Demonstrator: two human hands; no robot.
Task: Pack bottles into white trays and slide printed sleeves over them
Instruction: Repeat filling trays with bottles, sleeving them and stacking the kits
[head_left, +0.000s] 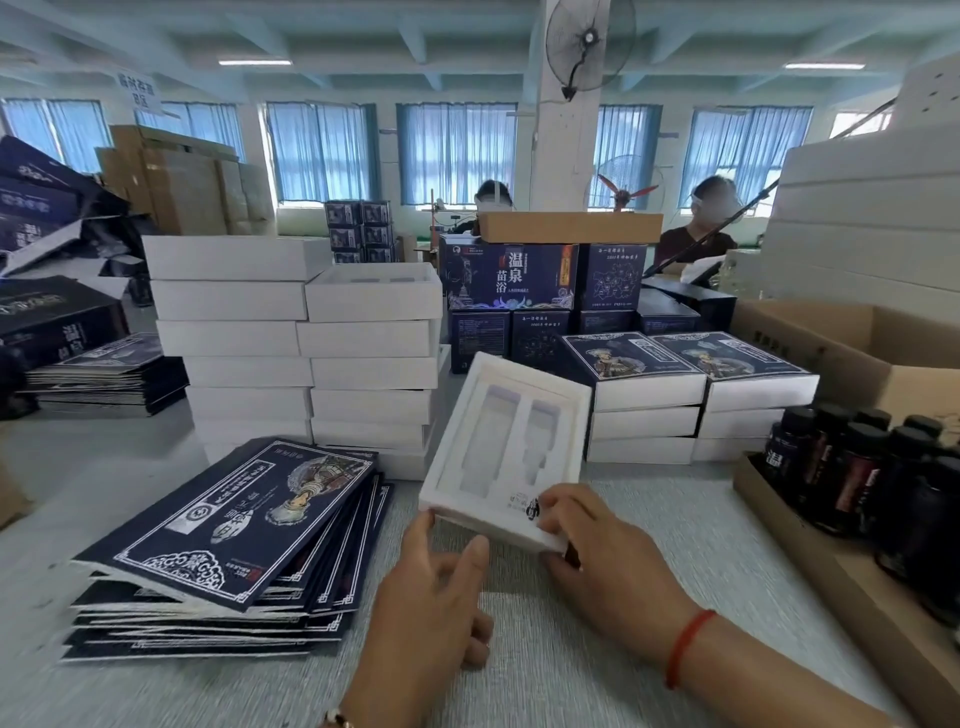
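Observation:
A white tray (467, 415) with two empty bottle-shaped recesses is tilted up off the table in front of me. My right hand (597, 551) grips its near right corner, thumb on top. My left hand (436, 577) touches its near left edge with fingertips, fingers apart. Flat dark-blue printed sleeves (223, 525) lie in a fanned pile to the left. Dark bottles (872, 467) stand in a shallow cardboard tray at the right.
Two stacks of white trays (291, 338) rise behind the sleeves. Sleeved finished packs (685, 384) are stacked at centre right, with printed blue cartons (514, 280) behind. An open cardboard box (852, 338) sits at far right. Two people work at the back.

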